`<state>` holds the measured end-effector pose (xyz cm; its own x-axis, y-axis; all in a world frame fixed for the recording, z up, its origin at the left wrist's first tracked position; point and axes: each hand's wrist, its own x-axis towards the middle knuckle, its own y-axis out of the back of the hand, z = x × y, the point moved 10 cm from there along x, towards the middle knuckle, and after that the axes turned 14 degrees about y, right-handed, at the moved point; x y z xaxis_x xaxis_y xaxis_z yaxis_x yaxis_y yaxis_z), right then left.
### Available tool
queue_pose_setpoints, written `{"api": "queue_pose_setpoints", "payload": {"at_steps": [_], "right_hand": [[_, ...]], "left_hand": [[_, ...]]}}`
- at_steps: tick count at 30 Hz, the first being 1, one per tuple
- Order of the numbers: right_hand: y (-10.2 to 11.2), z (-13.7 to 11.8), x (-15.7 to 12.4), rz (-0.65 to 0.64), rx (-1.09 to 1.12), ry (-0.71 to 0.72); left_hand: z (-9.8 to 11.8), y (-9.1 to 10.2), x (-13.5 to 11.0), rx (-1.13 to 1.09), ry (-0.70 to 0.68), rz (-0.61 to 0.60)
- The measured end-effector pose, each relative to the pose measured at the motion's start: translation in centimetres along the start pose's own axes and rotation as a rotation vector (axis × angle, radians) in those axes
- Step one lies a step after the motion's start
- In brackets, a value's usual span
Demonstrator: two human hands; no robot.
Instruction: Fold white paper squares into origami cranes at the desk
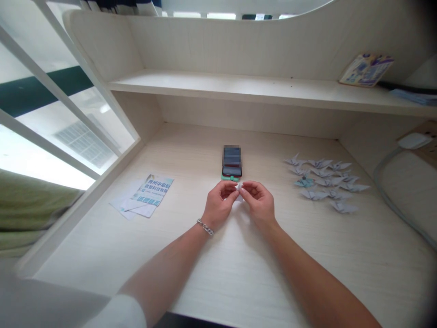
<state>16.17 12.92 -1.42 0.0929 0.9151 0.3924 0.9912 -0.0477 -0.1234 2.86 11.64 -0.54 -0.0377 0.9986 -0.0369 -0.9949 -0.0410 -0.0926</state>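
Between my two hands is a small piece of white folded paper (239, 198), mostly covered by the fingers. My left hand (219, 203) pinches it from the left, thumb against fingertips, with a chain bracelet (205, 227) round the wrist. From the right, my right hand (260, 203) pinches the same paper. Just beyond the fingertips lies a phone (232, 160) with a green edge at its near end; its screen is blurred out. Off to the right, several folded paper cranes (328, 181) sit in rows, mostly white, one of them light blue (305, 182).
Printed leaflets (150, 196) and white paper lie at the left of the desk (218, 278). A shelf (218, 84) runs across the back and holds a colourful packet (366, 69). At the right wall a cable (385, 196) hangs from a white plug (414, 140). Barred windows stand left.
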Motion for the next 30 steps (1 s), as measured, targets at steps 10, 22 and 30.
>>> {"api": "queue_pose_setpoints", "payload": {"at_steps": [10, 22, 30], "right_hand": [[0.3, 0.5, 0.4, -0.014, 0.023, -0.046], [0.2, 1.6, 0.4, -0.06, 0.049, -0.107], [0.5, 0.7, 0.4, -0.025, -0.05, -0.076]], "left_hand": [[-0.3, -0.2, 0.2, 0.027, 0.019, -0.048], [-1.1, -0.9, 0.4, 0.125, 0.054, -0.127], [-2.4, -1.3, 0.6, 0.008, 0.189, -0.194]]}}
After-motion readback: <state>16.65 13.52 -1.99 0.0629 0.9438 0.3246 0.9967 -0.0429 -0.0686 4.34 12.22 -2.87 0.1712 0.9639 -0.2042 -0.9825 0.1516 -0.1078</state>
